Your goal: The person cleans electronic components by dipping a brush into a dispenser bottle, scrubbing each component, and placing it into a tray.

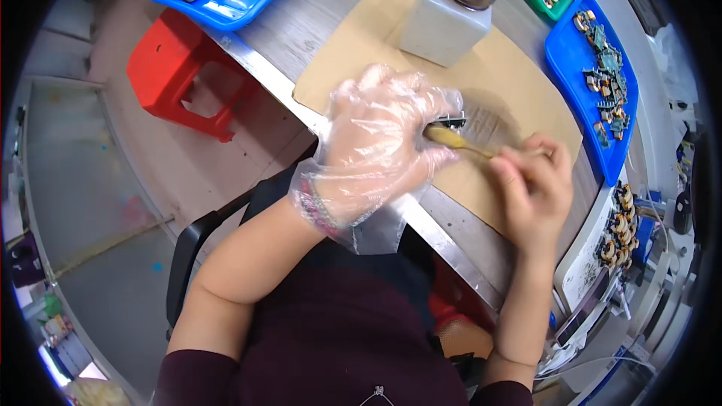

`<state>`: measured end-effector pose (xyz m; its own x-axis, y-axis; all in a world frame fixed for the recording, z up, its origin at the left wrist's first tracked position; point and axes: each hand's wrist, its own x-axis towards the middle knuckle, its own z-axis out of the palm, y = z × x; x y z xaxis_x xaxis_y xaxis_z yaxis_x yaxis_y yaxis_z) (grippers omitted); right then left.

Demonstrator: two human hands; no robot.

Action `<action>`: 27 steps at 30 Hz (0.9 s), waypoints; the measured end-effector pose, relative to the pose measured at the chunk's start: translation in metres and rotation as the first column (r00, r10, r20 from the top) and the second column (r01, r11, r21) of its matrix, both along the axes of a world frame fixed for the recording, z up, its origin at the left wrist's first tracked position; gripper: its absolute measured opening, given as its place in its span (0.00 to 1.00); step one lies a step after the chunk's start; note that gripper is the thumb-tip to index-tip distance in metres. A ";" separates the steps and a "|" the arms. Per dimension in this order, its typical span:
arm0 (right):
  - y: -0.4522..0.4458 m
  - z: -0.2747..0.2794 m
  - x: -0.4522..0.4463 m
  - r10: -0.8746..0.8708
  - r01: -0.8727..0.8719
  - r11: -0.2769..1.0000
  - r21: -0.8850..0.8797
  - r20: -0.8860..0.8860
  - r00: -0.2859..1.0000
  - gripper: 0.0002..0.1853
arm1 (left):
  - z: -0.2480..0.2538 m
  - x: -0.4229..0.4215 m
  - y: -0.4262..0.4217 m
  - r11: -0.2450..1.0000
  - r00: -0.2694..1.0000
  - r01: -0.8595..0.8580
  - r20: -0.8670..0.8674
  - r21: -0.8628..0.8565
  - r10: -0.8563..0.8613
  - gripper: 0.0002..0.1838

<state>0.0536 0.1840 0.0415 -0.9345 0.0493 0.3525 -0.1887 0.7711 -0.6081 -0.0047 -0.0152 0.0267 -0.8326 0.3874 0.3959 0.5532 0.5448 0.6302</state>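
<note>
My left hand [376, 139], in a clear plastic glove, is closed around a small circuit board [452, 121]; most of the board is hidden by the fingers. My bare right hand [535, 192] pinches the thin handle of a yellowish brush [449, 137]. The brush's head is at the board, beside my left thumb; its bristles are hidden. Under both hands lies a sheet of brown cardboard [361, 37]. Beyond my left hand, a whitish square bottle [445, 26] with a round metal top stands on the cardboard.
Blue trays [560, 49] of circuit boards are at the right and upper left [233, 15], with a green tray [560, 9] at the top right. More boards [620, 229] lie on a white surface at right. A red stool [162, 68] stands left of the table's metal edge [259, 68].
</note>
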 end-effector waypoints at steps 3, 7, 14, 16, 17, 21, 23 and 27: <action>0.050 0.000 -0.007 -0.202 0.206 0.977 0.049 -0.082 0.976 0.05 | -0.001 -0.001 -0.001 1.000 1.000 -0.015 -0.011 -0.003 0.015 0.20; 0.015 0.016 0.001 -0.048 0.058 0.997 0.041 -0.225 0.973 0.06 | 0.004 0.001 0.000 0.999 0.998 -0.034 0.058 -0.023 0.036 0.20; 0.047 0.004 -0.004 -0.194 0.203 0.978 0.046 -0.153 0.969 0.06 | 0.001 -0.002 0.001 1.000 0.997 -0.027 0.070 0.011 0.026 0.22; 0.012 0.013 0.000 -0.066 0.076 0.996 0.039 -0.207 0.976 0.06 | -0.002 0.001 0.002 0.999 0.998 -0.054 0.035 -0.005 0.054 0.23; -0.006 0.010 -0.004 0.067 -0.042 0.992 0.121 -0.207 0.976 0.06 | 0.002 0.002 -0.002 0.999 0.999 -0.030 0.015 -0.034 0.030 0.22; 0.041 -0.005 -0.011 -0.209 0.219 0.970 0.103 -0.101 0.973 0.07 | 0.000 -0.002 -0.001 1.000 1.000 0.003 0.021 0.009 -0.004 0.20; 0.050 0.001 -0.004 -0.220 0.226 0.974 0.020 -0.154 0.963 0.07 | -0.003 -0.001 -0.001 1.000 0.999 -0.015 -0.037 -0.010 0.015 0.20; -0.004 0.000 -0.006 0.029 -0.017 0.995 0.103 -0.116 0.993 0.05 | -0.005 -0.001 -0.001 1.000 1.000 -0.001 -0.010 -0.002 0.001 0.21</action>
<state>0.0479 0.1796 0.0417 -0.8870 -0.0132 0.4616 -0.2722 0.8225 -0.4995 -0.0058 -0.0159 0.0218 -0.8292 0.3872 0.4031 0.5585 0.5466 0.6239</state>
